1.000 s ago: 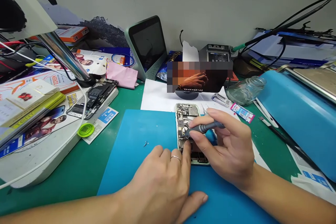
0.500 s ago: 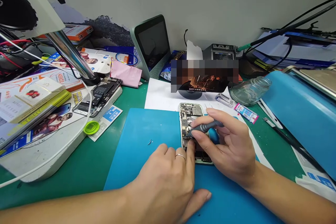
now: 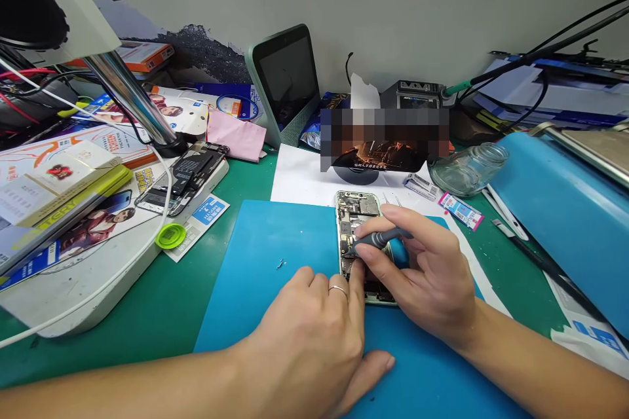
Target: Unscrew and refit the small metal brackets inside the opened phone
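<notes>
An opened smartphone (image 3: 361, 206) with its inner parts bare lies on the blue mat (image 3: 285, 229). My right hand (image 3: 432, 275) is closed around a dark grey screwdriver (image 3: 386, 236) with a blue end, its tip down at the phone's left inner side; the exact contact spot is too small to make out. My left hand (image 3: 319, 327), wearing a ring, rests at the phone's lower left. Its index finger is stretched onto the phone's inner parts, the thumb sticks out apart, and the other fingers are bent. Both hands cover the phone's lower part.
Tiny loose parts (image 3: 280, 264) lie on the mat's left. Behind the phone are white paper (image 3: 299, 177) and a partly blurred lit screen (image 3: 378, 154). A glass jar (image 3: 469, 170) lies at right. Another opened phone (image 3: 189, 173) sits on the white stand base (image 3: 93, 301).
Almost nothing has moved. The right hand and screwdriver have shifted very slightly left; the left finger still touches the phone.
</notes>
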`<action>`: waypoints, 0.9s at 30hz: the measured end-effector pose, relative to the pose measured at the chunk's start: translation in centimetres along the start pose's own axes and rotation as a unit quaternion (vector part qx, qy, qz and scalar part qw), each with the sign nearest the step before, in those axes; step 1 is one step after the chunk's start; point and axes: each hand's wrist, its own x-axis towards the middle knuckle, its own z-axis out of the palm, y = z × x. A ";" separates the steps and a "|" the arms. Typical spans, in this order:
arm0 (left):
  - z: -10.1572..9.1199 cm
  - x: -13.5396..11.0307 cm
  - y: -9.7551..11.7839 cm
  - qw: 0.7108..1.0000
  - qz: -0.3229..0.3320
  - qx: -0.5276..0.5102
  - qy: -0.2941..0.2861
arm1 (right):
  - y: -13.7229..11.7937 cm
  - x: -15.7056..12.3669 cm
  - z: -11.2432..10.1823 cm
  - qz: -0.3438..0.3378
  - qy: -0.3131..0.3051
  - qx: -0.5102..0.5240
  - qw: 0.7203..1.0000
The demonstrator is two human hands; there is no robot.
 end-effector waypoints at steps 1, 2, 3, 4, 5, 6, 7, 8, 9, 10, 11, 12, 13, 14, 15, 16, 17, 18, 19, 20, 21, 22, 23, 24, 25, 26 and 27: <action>0.0 0.0 0.0 1.000 0.001 0.000 0.001 | 0.0 0.0 0.0 0.000 0.000 -0.001 1.000; 0.0 0.0 0.0 1.000 0.002 0.001 0.001 | 0.0 -0.1 -0.1 0.001 -0.002 -0.002 1.000; 0.0 0.0 0.0 1.000 0.003 0.001 0.001 | 0.0 -0.1 -0.1 0.002 -0.002 -0.002 1.000; 0.1 0.0 0.0 1.000 0.004 0.002 0.001 | 0.0 -0.1 -0.1 0.003 -0.003 -0.002 1.000; 0.1 0.0 0.0 1.000 0.005 0.002 0.002 | 0.0 -0.1 0.0 0.003 -0.004 -0.002 1.000; 0.1 -0.1 0.0 1.000 0.005 0.002 0.003 | 0.0 0.0 0.0 0.004 -0.005 -0.001 1.000; 0.1 -0.1 0.0 1.000 0.004 0.003 0.005 | 0.0 0.0 0.0 0.005 -0.007 -0.001 1.000; 0.1 -0.1 0.0 1.000 0.003 0.003 0.006 | 0.0 0.1 0.0 0.006 -0.008 -0.001 1.000; 0.1 -0.1 0.0 1.000 0.002 0.003 0.006 | 0.0 0.1 0.0 0.006 -0.010 -0.001 1.000; 0.1 -0.1 0.0 1.000 0.001 0.003 0.007 | 0.0 0.1 0.0 0.006 -0.012 -0.001 1.000; 0.0 -0.1 0.0 1.000 0.000 0.002 0.007 | 0.0 0.1 -0.1 0.005 -0.014 0.000 1.000; 0.0 -0.1 0.0 1.000 0.000 0.001 0.006 | 0.0 0.1 -0.1 0.004 -0.015 0.002 1.000; 0.0 -0.1 0.0 1.000 0.001 0.000 0.006 | -0.1 0.1 -0.2 0.003 -0.017 0.006 1.000; 0.0 0.0 0.0 1.000 0.002 0.000 0.005 | -0.1 0.1 -0.2 0.004 -0.021 0.013 1.000; -0.1 0.0 0.0 1.000 0.002 -0.001 0.005 | -0.1 0.0 -0.3 0.007 -0.027 0.020 0.999; -0.1 0.0 0.0 1.000 0.003 -0.001 0.004 | -0.1 0.0 -0.3 0.010 -0.034 0.027 0.999; -0.1 0.1 0.0 1.000 0.004 -0.001 0.001 | -0.1 0.1 -0.3 0.011 -0.042 0.035 0.998; -0.1 0.1 -0.1 1.000 0.005 -0.002 -0.001 | -0.1 0.1 -0.3 0.011 -0.049 0.043 0.998; -0.1 0.1 -0.1 1.000 0.005 -0.003 -0.005 | -0.1 0.2 -0.2 0.007 -0.055 0.048 0.997; -0.1 0.1 -0.1 1.000 0.006 -0.004 -0.008 | -0.1 0.2 -0.2 0.001 -0.061 0.052 0.997; -0.1 0.0 -0.1 1.000 0.006 -0.004 -0.011 | -0.1 0.3 -0.2 -0.008 -0.065 0.056 0.996; -0.1 0.0 -0.1 1.000 0.006 -0.004 -0.014 | -0.1 0.4 -0.2 -0.017 -0.069 0.059 0.996; -0.1 0.0 -0.1 1.000 0.005 -0.004 -0.017 | -0.2 0.6 -0.2 -0.025 -0.072 0.060 0.995; -0.1 0.0 -0.1 1.000 0.004 -0.005 -0.019 | -0.2 0.7 -0.2 -0.032 -0.076 0.060 0.995; -0.1 0.0 -0.1 1.000 0.004 -0.005 -0.020 | -0.2 0.8 -0.2 -0.041 -0.077 0.059 0.994; -0.1 0.0 -0.1 1.000 0.004 -0.006 -0.021 | -0.2 0.9 -0.3 -0.050 -0.079 0.057 0.994; -0.2 0.1 -0.1 1.000 0.004 -0.007 -0.022 | -0.2 1.0 -0.3 -0.057 -0.079 0.055 0.994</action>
